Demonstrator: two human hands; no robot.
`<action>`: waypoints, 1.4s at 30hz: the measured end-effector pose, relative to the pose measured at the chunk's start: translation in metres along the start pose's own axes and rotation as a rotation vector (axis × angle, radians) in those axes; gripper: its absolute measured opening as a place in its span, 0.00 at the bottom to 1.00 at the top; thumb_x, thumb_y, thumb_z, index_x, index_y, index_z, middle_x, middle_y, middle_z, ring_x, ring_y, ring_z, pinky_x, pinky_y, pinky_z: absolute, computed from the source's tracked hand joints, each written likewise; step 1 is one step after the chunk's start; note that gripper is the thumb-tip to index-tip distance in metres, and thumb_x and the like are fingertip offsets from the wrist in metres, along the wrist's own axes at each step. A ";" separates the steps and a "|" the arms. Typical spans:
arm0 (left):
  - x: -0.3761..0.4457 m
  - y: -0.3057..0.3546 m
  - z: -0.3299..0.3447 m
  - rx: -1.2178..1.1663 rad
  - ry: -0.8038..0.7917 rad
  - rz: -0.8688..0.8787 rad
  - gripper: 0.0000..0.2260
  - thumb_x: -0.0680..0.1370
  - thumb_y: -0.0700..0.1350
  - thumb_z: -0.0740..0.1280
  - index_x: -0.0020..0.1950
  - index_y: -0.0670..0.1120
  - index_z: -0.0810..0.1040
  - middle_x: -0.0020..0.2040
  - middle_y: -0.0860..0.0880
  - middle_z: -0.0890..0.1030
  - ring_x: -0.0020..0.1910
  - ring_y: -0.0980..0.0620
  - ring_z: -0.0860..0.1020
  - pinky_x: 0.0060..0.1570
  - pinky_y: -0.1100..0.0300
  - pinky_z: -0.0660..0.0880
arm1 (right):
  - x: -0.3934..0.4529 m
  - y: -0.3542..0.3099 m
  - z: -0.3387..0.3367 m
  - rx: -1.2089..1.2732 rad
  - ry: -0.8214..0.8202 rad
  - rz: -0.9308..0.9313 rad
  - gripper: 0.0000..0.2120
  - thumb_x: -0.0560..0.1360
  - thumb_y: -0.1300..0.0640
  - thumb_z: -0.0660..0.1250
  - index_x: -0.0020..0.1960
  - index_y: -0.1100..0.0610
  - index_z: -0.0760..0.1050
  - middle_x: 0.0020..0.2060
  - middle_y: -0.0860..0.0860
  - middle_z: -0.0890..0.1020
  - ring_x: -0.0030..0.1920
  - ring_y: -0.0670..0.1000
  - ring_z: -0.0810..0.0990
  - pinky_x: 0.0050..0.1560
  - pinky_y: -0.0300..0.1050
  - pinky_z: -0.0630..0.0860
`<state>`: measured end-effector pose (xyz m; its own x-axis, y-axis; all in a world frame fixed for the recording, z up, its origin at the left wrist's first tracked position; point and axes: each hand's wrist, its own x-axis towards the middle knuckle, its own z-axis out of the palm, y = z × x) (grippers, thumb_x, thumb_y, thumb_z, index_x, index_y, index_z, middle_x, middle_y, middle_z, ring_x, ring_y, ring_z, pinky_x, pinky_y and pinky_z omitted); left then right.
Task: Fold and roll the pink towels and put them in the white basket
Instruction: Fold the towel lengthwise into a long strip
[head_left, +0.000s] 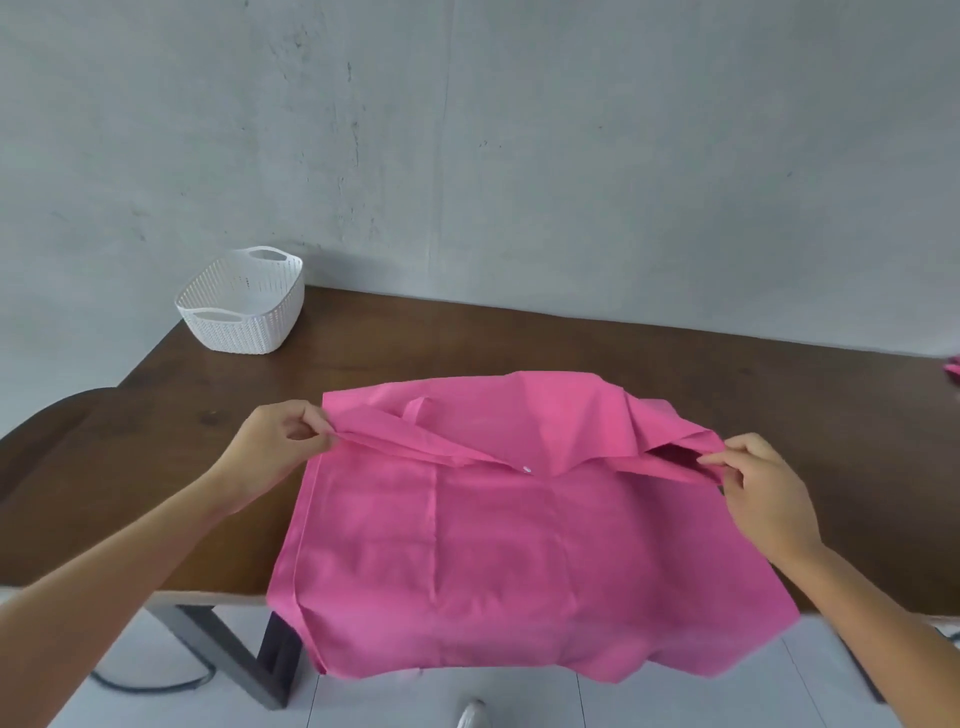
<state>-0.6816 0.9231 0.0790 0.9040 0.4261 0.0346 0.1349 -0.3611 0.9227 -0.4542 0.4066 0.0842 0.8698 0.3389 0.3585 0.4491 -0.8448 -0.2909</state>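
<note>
A person is standing at a dark wooden surface (675, 364), seen from a camera on their head looking down at both hands. A pink towel (493, 561) is lying across the near part of the surface, with its lower portion hanging over the front edge toward the floor. The far edge of the cloth is being lifted and doubled back toward the person.

The left hand (280, 436) is pinching the towel's upper left corner between thumb and curled fingers. The right hand (758, 483) is pinching the upper right corner in the same way. The hands are spread well apart, one at each side of the cloth, and the edge between them is sagging into soft creases.

The towel is looking thin, light and limp, more like woven cotton than thick terry. It is drooping wherever it is unsupported, so it will probably wrinkle and slide easily on the smooth wood. Holding it by two corners under gentle tension seems the best way to keep an edge straight for folding.

A white basket (244, 306) with a perforated weave and cut-out handles is standing at the far left corner of the surface, well apart from the towel. A scrap of more pink cloth (953, 370) is just showing at the far right edge.
</note>
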 end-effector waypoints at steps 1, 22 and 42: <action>-0.006 -0.005 0.003 0.014 -0.052 0.014 0.05 0.73 0.34 0.76 0.40 0.41 0.83 0.49 0.48 0.86 0.51 0.49 0.84 0.59 0.54 0.78 | -0.011 -0.001 -0.001 -0.012 0.004 -0.006 0.19 0.74 0.72 0.64 0.51 0.53 0.85 0.47 0.42 0.75 0.45 0.48 0.75 0.41 0.48 0.73; -0.045 0.002 0.056 0.424 -0.347 0.249 0.10 0.72 0.44 0.79 0.37 0.55 0.80 0.45 0.54 0.78 0.45 0.54 0.76 0.50 0.55 0.74 | -0.071 -0.014 -0.004 -0.150 -0.265 -0.085 0.25 0.73 0.72 0.63 0.64 0.51 0.78 0.55 0.47 0.77 0.53 0.54 0.79 0.43 0.51 0.78; -0.202 0.085 0.065 -0.176 0.343 0.000 0.06 0.76 0.39 0.74 0.47 0.36 0.81 0.46 0.38 0.84 0.44 0.45 0.85 0.49 0.62 0.82 | -0.114 0.082 -0.091 -0.589 -0.229 -0.259 0.16 0.80 0.45 0.67 0.60 0.56 0.77 0.51 0.49 0.77 0.49 0.49 0.79 0.44 0.43 0.76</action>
<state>-0.8261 0.7529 0.1255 0.7115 0.6899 0.1337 0.0358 -0.2256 0.9736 -0.5355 0.2613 0.1001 0.7995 0.5850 0.1362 0.5190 -0.7870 0.3334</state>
